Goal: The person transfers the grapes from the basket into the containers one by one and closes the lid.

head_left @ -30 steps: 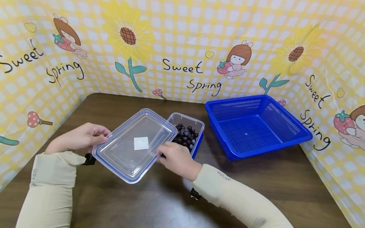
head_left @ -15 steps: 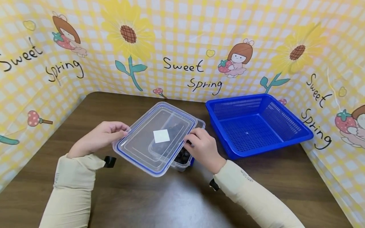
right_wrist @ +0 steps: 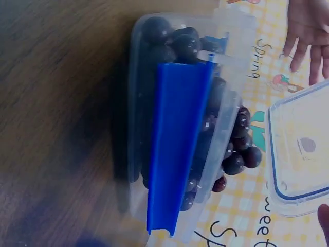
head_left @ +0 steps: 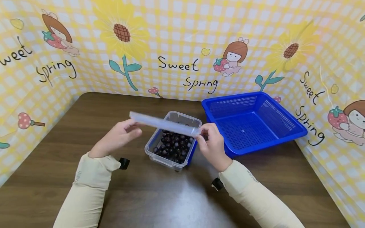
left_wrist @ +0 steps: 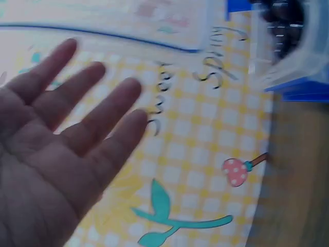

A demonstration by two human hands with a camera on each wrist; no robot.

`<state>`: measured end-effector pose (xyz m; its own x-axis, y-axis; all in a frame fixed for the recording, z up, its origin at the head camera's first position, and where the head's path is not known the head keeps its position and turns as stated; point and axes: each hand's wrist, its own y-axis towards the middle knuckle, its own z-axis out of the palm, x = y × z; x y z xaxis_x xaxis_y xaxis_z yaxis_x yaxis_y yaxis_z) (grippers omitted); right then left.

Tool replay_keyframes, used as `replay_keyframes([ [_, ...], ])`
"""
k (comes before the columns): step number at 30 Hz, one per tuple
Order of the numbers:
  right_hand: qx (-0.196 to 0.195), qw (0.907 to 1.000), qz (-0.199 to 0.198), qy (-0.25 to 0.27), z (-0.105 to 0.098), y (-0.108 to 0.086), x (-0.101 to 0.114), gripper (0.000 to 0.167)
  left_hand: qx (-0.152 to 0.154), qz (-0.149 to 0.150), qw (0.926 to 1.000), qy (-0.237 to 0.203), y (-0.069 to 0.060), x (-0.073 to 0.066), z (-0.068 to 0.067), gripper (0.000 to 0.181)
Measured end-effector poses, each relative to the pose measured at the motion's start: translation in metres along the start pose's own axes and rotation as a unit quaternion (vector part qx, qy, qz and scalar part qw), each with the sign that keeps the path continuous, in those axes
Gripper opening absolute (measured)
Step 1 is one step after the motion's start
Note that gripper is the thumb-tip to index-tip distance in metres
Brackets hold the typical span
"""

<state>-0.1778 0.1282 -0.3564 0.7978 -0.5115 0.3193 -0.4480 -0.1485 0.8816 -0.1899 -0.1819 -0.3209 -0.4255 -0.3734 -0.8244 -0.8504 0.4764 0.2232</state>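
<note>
You're pinching the tilted lid (head_left: 164, 123) partly over the tub (head_left: 161, 159) of dark fruit (head_left: 174, 146) with your right hand (head_left: 212, 147) alone, your left hand (head_left: 116, 137) spread and holding nothing, so you're doing best by gripping firmly.

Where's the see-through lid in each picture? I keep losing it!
Head: the clear lid is near the middle, seen almost edge-on, hiding part of the fruit box.
Left wrist: the clear lid is at top left, cut off by the picture's edge.
Right wrist: the clear lid is at the right side, also cut off.
Shared landmark: the fruit box, near the middle, top right corner, then near the middle.
</note>
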Motion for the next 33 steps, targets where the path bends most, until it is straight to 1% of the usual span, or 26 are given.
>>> replay_keyframes([
  [1,-0.008,0.9999,0.007,0.006,-0.001,0.001,0.000,0.021,-0.003,0.004,0.9999,0.014,0.002,0.001,0.003,0.048],
  [3,-0.020,0.9994,0.021,0.017,-0.003,0.001,-0.001,0.033,-0.027,0.011,0.9990,0.034,0.009,0.002,0.008,0.055],
  [5,-0.027,0.9988,0.030,0.029,-0.005,0.002,-0.001,0.045,-0.054,0.027,0.9977,0.032,0.019,0.002,0.013,0.060],
  [6,-0.029,0.9986,0.031,0.032,-0.006,0.002,-0.002,0.048,-0.068,0.032,0.9967,0.032,0.024,0.002,0.016,0.061],
  [8,-0.032,0.9979,0.035,0.044,-0.007,0.002,-0.003,0.051,-0.085,0.037,0.9954,0.025,0.033,0.002,0.022,0.061],
  [10,-0.036,0.9970,0.041,0.055,-0.008,0.001,-0.004,0.051,-0.093,0.044,0.9946,0.013,0.042,0.001,0.030,0.051],
  [12,-0.039,0.9957,0.052,0.066,-0.008,0.001,-0.004,0.051,-0.111,0.055,0.9923,0.008,0.048,-0.001,0.039,0.038],
  [13,-0.041,0.9947,0.059,0.073,-0.008,0.000,-0.005,0.051,-0.125,0.065,0.9900,-0.004,0.050,-0.002,0.043,0.033],
  [15,-0.044,0.9918,0.079,0.090,-0.007,0.000,-0.004,0.052,-0.162,0.095,0.9817,-0.035,0.054,-0.002,0.050,0.028],
  [16,-0.045,0.9902,0.091,0.096,-0.007,-0.001,-0.004,0.053,-0.180,0.109,0.9764,-0.049,0.054,-0.003,0.053,0.028],
  [18,-0.047,0.9866,0.115,0.106,-0.006,0.000,-0.002,0.057,-0.206,0.151,0.9642,-0.069,0.054,-0.003,0.056,0.035],
  [19,-0.049,0.9849,0.127,0.107,-0.005,0.000,-0.002,0.058,-0.214,0.171,0.9592,-0.071,0.054,-0.003,0.057,0.039],
  [21,-0.050,0.9823,0.147,0.104,-0.005,0.001,0.000,0.062,-0.218,0.204,0.9530,-0.052,0.054,-0.005,0.056,0.042],
  [22,-0.050,0.9816,0.154,0.101,-0.005,0.002,0.001,0.063,-0.217,0.215,0.9515,-0.035,0.053,-0.005,0.055,0.043],
  [23,-0.049,0.9809,0.160,0.099,-0.005,0.002,0.002,0.065,-0.212,0.223,0.9514,-0.018,0.053,-0.006,0.053,0.044],
  [24,-0.047,0.9800,0.167,0.097,-0.004,0.002,0.003,0.066,-0.205,0.225,0.9525,-0.002,0.053,-0.007,0.051,0.046],
  [25,-0.046,0.9792,0.174,0.095,-0.004,0.002,0.003,0.068,-0.196,0.220,0.9555,0.010,0.052,-0.007,0.048,0.048],
  [26,-0.044,0.9779,0.181,0.094,-0.004,0.002,0.004,0.070,-0.181,0.212,0.9602,0.017,0.051,-0.008,0.046,0.049],
  [28,-0.037,0.9731,0.202,0.105,-0.004,0.002,0.005,0.074,-0.137,0.186,0.9727,0.020,0.048,-0.009,0.040,0.051],
  [30,-0.031,0.9667,0.226,0.116,-0.004,0.003,0.006,0.072,-0.081,0.148,0.9858,0.002,0.046,-0.008,0.035,0.055],
  [32,-0.026,0.9600,0.251,0.121,-0.004,0.003,0.008,0.064,-0.025,0.103,0.9940,-0.024,0.044,-0.006,0.031,0.057],
  [33,-0.024,0.9567,0.263,0.123,-0.003,0.003,0.008,0.060,0.000,0.082,0.9959,-0.038,0.044,-0.005,0.030,0.058],
])
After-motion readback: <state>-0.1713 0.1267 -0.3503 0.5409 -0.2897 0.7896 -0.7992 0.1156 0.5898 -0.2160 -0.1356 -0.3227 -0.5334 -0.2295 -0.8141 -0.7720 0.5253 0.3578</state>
